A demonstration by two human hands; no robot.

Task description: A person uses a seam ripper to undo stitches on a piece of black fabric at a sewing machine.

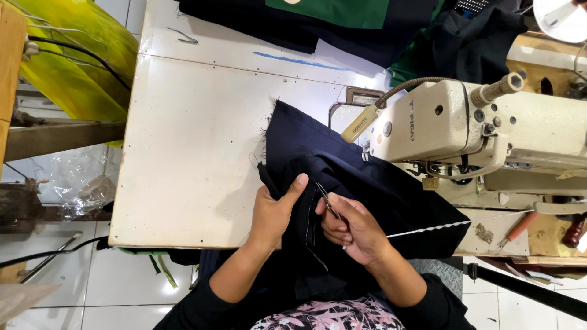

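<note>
My left hand (273,214) is gripping a fold of dark navy cloth (342,183), thumb raised, fingers hidden underneath. The cloth is lying bunched on the cream table (189,153) and spilling off the near edge into my lap. My right hand (351,229) is closing around small snips (327,201), whose blades are hard to make out. The sewing machine (483,128) is running off the right edge.

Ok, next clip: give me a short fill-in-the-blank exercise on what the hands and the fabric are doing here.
1. The right hand holds small metal ____.
2. The left hand grips the ____-coloured fabric.
3. The fabric lies on a ____ table.
4. The sewing machine stands on the person's ____ side.

Missing words: snips; navy; white; right
</note>
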